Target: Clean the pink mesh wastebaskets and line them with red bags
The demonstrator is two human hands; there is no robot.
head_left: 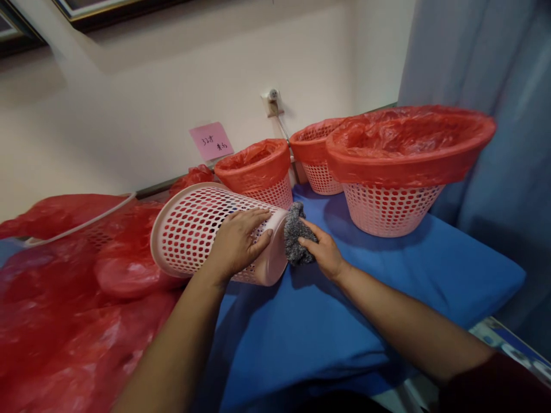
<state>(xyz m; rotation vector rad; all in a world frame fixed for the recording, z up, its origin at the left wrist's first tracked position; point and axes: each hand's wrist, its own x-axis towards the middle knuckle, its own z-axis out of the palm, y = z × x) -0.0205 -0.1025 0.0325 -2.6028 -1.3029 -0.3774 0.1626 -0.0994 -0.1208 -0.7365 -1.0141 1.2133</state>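
A pale pink perforated plastic basket (189,226) lies on its side on the blue surface, its bottom turned to the right. My left hand (239,241) rests over the basket's wall near the bottom, fingers curved around it. My right hand (325,252) grips a grey fuzzy cloth (296,234) and presses it against the basket's bottom.
Three upright baskets lined with red plastic bags stand behind: a large one (400,149) at right, a middle one (314,149), and a smaller one (258,169). Loose red bags (64,287) pile up at left. A pink note (212,140) hangs on the wall. A blue curtain (495,63) is at right.
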